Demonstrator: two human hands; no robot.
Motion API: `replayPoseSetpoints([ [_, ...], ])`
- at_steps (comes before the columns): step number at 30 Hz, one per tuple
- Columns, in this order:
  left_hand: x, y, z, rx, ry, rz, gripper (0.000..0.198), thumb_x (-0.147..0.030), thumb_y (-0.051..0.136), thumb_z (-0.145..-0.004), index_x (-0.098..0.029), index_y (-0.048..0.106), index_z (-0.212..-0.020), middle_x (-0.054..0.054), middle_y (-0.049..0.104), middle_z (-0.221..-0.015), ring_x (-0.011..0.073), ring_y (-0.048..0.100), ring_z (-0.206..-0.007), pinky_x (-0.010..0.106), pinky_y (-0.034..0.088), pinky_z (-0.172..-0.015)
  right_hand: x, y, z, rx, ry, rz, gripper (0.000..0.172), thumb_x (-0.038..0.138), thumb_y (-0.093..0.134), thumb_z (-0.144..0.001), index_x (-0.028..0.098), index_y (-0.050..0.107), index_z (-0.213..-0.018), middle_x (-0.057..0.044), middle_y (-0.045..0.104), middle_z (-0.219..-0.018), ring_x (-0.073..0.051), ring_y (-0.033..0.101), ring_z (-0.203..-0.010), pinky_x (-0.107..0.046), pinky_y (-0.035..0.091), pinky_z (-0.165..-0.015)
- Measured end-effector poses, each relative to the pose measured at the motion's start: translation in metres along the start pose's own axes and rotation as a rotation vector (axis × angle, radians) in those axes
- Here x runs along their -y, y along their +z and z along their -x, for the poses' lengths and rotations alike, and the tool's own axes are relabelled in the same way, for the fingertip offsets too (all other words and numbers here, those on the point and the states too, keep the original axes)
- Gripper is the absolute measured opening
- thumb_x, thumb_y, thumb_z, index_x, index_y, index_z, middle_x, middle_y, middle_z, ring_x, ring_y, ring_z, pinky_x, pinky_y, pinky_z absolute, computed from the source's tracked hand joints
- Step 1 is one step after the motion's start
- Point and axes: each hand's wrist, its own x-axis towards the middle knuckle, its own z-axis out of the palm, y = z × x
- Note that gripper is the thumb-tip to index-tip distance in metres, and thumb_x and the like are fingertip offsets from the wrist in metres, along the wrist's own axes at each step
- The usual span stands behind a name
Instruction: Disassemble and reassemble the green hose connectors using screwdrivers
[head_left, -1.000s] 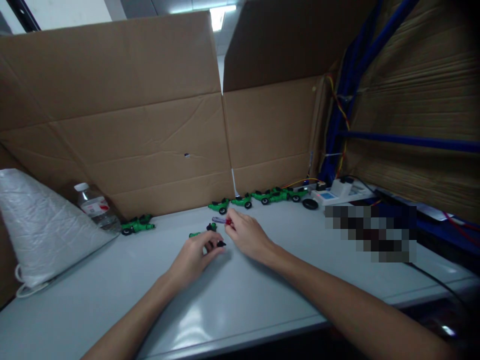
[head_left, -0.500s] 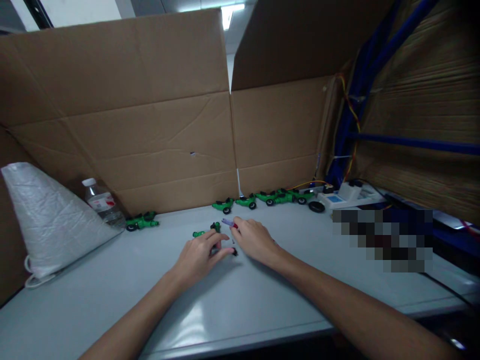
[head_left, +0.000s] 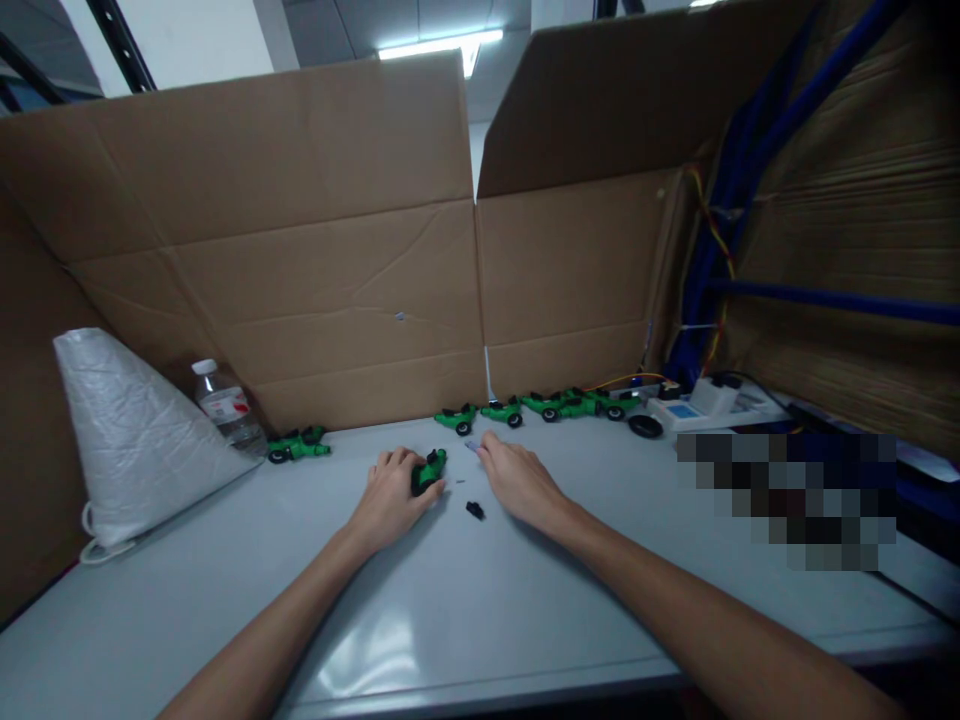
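My left hand (head_left: pixel 394 495) is closed around a green toy vehicle (head_left: pixel 431 470) with black parts, which it keeps low over the table; part of the toy is hidden by the fingers. Between the fingers of my right hand (head_left: pixel 521 478) is a slim purple tool (head_left: pixel 472 446), mostly covered, so its exact kind cannot be made out. A tiny thin piece (head_left: pixel 460 481) lies on the table between my hands. Closer to me is a small black part (head_left: pixel 475 510), touched by neither hand.
Several green toy vehicles (head_left: pixel 551 405) line the cardboard wall (head_left: pixel 337 300); more green toy parts (head_left: pixel 298 444) sit at left near a water bottle (head_left: pixel 225 405) and a silvery bag (head_left: pixel 142 450). A black ring (head_left: pixel 645 426) lies by a white power strip (head_left: pixel 712 405).
My left hand has let go of the small black part and taken hold of the green toy vehicle. My right hand still holds the tool. The view has shifted slightly.
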Motion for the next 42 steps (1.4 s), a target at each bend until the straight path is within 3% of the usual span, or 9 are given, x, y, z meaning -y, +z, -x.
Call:
replayPoseSetpoints([
  [4,0.0,-0.005,-0.001,-0.063,0.029,0.065,0.033,-0.04,0.066,-0.091,-0.017,0.061,-0.115,0.011,0.065,-0.11,0.032,0.055,-0.109,0.045,0.044,-0.096,0.002,0.0,-0.001,-0.114,-0.014,-0.143,0.013,0.029,0.045,-0.106,0.021,0.054,-0.103,-0.007,0.071,-0.091,-0.022,0.065,-0.079,-0.03,0.031,-0.067],
  [10,-0.013,-0.019,0.003,-0.076,0.07,0.203,0.022,-0.038,0.054,-0.102,-0.02,0.057,-0.114,0.007,0.063,-0.102,0.0254,0.058,-0.097,0.04,0.046,-0.09,0.012,-0.015,0.004,-0.419,-0.09,-0.566,0.037,0.053,0.042,-0.107,0.025,0.044,-0.083,0.004,0.049,-0.068,-0.016,0.047,-0.062,-0.028,0.032,-0.061],
  [15,-0.021,-0.021,0.005,-0.087,0.182,0.245,0.023,-0.041,0.053,-0.105,-0.021,0.061,-0.112,0.008,0.064,-0.107,0.0259,0.058,-0.105,0.04,0.046,-0.097,0.017,-0.018,0.005,-0.518,-0.246,-0.702,0.042,0.054,0.039,-0.108,0.023,0.052,-0.082,-0.001,0.055,-0.08,-0.018,0.054,-0.077,-0.029,0.041,-0.071],
  [19,-0.016,-0.016,0.005,-0.068,0.148,0.296,0.032,-0.04,0.068,-0.097,-0.023,0.058,-0.122,0.006,0.065,-0.109,0.0241,0.062,-0.104,0.037,0.049,-0.094,0.017,-0.013,0.005,-0.516,-0.26,-0.766,0.041,0.053,0.04,-0.109,0.022,0.06,-0.09,-0.003,0.062,-0.087,-0.019,0.06,-0.083,-0.03,0.045,-0.079],
  [22,-0.011,-0.014,0.005,-0.059,0.107,0.299,0.033,-0.038,0.077,-0.09,-0.023,0.058,-0.112,0.004,0.065,-0.104,0.0221,0.063,-0.096,0.034,0.05,-0.087,0.016,-0.01,0.007,-0.508,-0.216,-0.794,0.036,0.054,0.042,-0.108,0.023,0.059,-0.1,-0.002,0.063,-0.089,-0.018,0.06,-0.08,-0.029,0.045,-0.075],
  [27,-0.011,-0.016,0.004,-0.063,0.197,0.313,0.024,-0.039,0.075,-0.092,-0.022,0.063,-0.105,0.006,0.067,-0.109,0.023,0.064,-0.104,0.035,0.05,-0.093,0.017,-0.005,0.012,-0.492,-0.247,-0.825,0.025,0.05,0.048,-0.107,0.025,0.049,-0.108,0.003,0.057,-0.08,-0.015,0.055,-0.065,-0.027,0.044,-0.064],
  [30,-0.013,-0.018,0.003,-0.075,0.258,0.333,0.021,-0.039,0.072,-0.095,-0.022,0.066,-0.105,0.007,0.068,-0.112,0.0237,0.063,-0.111,0.036,0.049,-0.099,0.018,-0.004,0.016,-0.503,-0.319,-0.806,0.023,0.046,0.052,-0.107,0.026,0.047,-0.116,0.0,0.062,-0.09,-0.015,0.06,-0.072,-0.028,0.049,-0.069],
  [34,-0.017,-0.02,0.004,-0.068,0.299,0.307,0.02,-0.04,0.072,-0.096,-0.021,0.066,-0.102,0.007,0.069,-0.107,0.0241,0.063,-0.108,0.037,0.05,-0.096,0.019,-0.006,0.022,-0.552,-0.428,-0.714,0.023,0.041,0.057,-0.106,0.027,0.046,-0.12,-0.002,0.065,-0.097,-0.017,0.065,-0.081,-0.031,0.052,-0.08],
  [42,-0.023,-0.019,0.005,-0.107,0.339,0.269,0.016,-0.037,0.068,-0.099,-0.02,0.065,-0.1,0.007,0.067,-0.102,0.0244,0.059,-0.106,0.038,0.05,-0.094,0.019,-0.001,0.022,-0.554,-0.604,-0.53,0.018,0.035,0.056,-0.107,0.025,0.049,-0.121,-0.003,0.069,-0.096,-0.018,0.069,-0.083,-0.029,0.055,-0.077],
])
